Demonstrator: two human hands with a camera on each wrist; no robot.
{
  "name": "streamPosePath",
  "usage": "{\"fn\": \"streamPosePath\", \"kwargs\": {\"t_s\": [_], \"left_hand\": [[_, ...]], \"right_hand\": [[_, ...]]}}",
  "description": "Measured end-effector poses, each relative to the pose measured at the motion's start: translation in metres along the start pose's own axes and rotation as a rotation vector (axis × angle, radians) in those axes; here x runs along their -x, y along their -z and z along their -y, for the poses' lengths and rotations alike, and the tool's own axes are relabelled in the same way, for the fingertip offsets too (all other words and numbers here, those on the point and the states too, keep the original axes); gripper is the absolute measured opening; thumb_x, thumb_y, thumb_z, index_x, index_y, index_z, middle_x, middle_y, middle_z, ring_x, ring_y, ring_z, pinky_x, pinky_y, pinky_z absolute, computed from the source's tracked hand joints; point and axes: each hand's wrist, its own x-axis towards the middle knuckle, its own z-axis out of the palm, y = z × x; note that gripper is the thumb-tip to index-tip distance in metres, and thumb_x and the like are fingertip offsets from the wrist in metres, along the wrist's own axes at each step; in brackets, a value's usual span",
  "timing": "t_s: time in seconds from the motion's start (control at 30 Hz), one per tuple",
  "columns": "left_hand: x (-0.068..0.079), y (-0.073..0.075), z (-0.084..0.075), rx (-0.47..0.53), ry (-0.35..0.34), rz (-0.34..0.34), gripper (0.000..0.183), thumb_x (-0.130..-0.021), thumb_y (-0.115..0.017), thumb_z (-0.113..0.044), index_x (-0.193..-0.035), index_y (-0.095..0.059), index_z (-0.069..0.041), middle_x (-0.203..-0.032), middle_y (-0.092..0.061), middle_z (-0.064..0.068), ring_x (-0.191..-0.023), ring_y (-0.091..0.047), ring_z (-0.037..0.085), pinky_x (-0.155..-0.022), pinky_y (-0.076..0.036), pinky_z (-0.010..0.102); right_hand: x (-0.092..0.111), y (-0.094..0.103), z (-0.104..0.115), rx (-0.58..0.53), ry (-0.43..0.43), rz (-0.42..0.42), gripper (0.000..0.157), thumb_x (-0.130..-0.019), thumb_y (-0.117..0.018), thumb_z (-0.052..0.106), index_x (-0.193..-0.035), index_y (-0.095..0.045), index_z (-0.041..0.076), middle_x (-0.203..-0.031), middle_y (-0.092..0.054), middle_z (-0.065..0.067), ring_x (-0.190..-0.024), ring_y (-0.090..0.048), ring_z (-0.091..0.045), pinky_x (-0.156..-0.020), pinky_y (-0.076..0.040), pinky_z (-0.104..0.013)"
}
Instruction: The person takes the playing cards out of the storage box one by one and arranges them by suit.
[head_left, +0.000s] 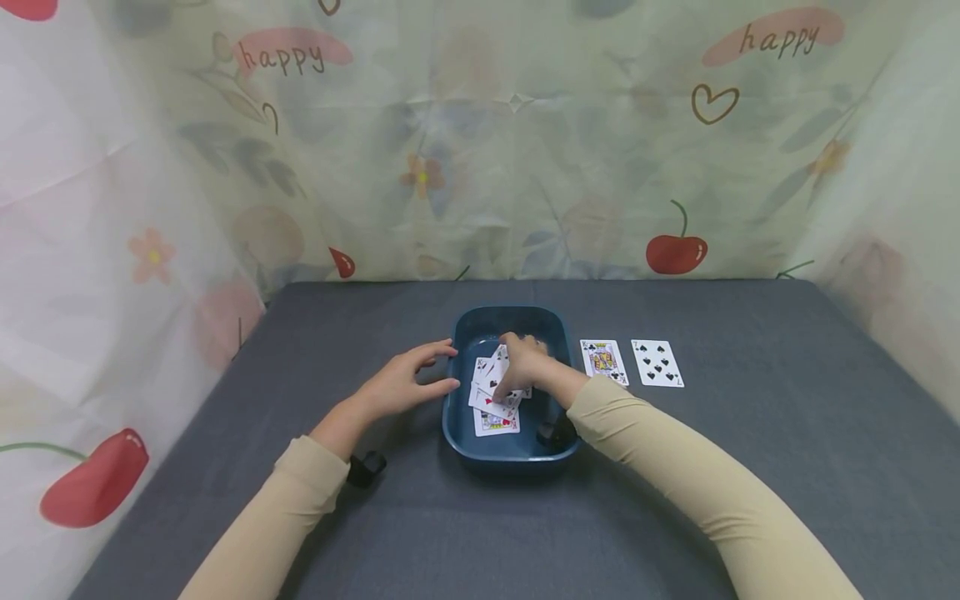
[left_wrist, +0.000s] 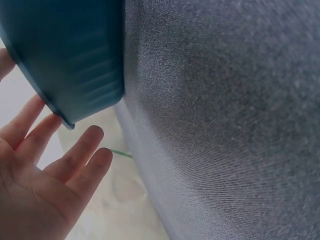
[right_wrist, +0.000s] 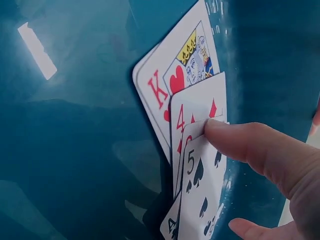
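Note:
A blue plastic basin [head_left: 517,457] sits mid-table with several overlapping playing cards inside. In the right wrist view these are a king of hearts [right_wrist: 165,95], a red four [right_wrist: 200,95], a five of spades [right_wrist: 200,185] and part of an ace [right_wrist: 171,227]. My right hand [head_left: 522,362] reaches into the basin and spans the five of spades, its thumb [right_wrist: 245,140] against the card's short edge; the far fingertips are partly hidden. At the basin's left rim is my left hand [head_left: 397,383], fingers loosely spread and fingertips right at the rim.
To the basin's right lie a king of clubs [head_left: 602,360] and a seven of spades [head_left: 657,363], face up, side by side. Dark grey cloth covers the table [head_left: 480,542]. A patterned curtain [head_left: 517,192] hangs behind the table's back edge.

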Motion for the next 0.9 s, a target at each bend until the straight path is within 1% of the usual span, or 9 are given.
{"fn": "streamPosePath", "kwargs": {"t_s": [0.23, 0.47, 0.53, 0.67, 0.7, 0.9], "left_hand": [[0.001, 0.001, 0.001, 0.014, -0.013, 0.001, 0.056, -0.087, -0.063, -0.039, -0.136, -0.046, -0.018, -0.152, -0.033, 0.007, -0.133, -0.041, 0.035, -0.104, -0.038, 0.057], [-0.001, 0.0, 0.003, 0.019, -0.012, 0.003, 0.057, -0.087, -0.063, -0.04, -0.136, -0.046, -0.018, -0.152, -0.032, 0.007, -0.134, -0.041, 0.036, -0.103, -0.037, 0.057], [-0.002, -0.001, 0.004, 0.017, -0.008, 0.002, 0.057, -0.086, -0.063, -0.04, -0.136, -0.046, -0.019, -0.152, -0.033, 0.006, -0.134, -0.041, 0.035, -0.103, -0.037, 0.057], [-0.002, -0.001, 0.005, 0.014, -0.009, 0.001, 0.057, -0.086, -0.063, -0.041, -0.137, -0.046, -0.019, -0.152, -0.033, 0.007, -0.133, -0.041, 0.036, -0.103, -0.038, 0.058], [-0.002, -0.001, 0.004, 0.017, -0.006, 0.001, 0.057, -0.086, -0.063, -0.041, -0.136, -0.046, -0.019, -0.152, -0.033, 0.006, -0.134, -0.041, 0.035, -0.103, -0.038, 0.057], [-0.001, 0.001, 0.003, 0.022, -0.01, 0.007, 0.057, -0.086, -0.063, -0.04, -0.136, -0.046, -0.019, -0.152, -0.033, 0.007, -0.133, -0.041, 0.036, -0.103, -0.038, 0.057]], "right_hand": [[0.0, 0.002, 0.001, -0.013, 0.026, -0.03, 0.093, -0.066, -0.082, 0.023, -0.142, -0.032, 0.008, -0.14, -0.042, -0.021, -0.13, -0.035, -0.041, -0.107, -0.031, -0.054], [0.0, 0.004, 0.003, -0.006, 0.048, -0.053, 0.089, -0.069, -0.081, 0.027, -0.141, -0.034, 0.003, -0.14, -0.045, -0.018, -0.127, -0.039, -0.042, -0.107, -0.029, -0.059], [0.0, 0.004, 0.003, -0.011, 0.06, -0.053, 0.089, -0.069, -0.081, 0.027, -0.141, -0.034, 0.002, -0.14, -0.044, -0.019, -0.127, -0.04, -0.042, -0.107, -0.03, -0.058], [0.003, 0.006, 0.006, -0.023, 0.114, -0.055, 0.088, -0.071, -0.08, 0.025, -0.141, -0.033, 0.0, -0.142, -0.041, -0.021, -0.126, -0.043, -0.038, -0.106, -0.034, -0.052], [0.003, 0.006, 0.006, -0.026, 0.122, -0.055, 0.088, -0.071, -0.08, 0.025, -0.142, -0.033, 0.0, -0.142, -0.041, -0.021, -0.125, -0.043, -0.037, -0.106, -0.034, -0.052], [0.008, 0.013, 0.011, -0.011, 0.139, -0.072, 0.086, -0.071, -0.079, 0.028, -0.142, -0.034, 0.007, -0.141, -0.044, -0.016, -0.12, -0.042, -0.039, -0.102, -0.032, -0.058]]}}
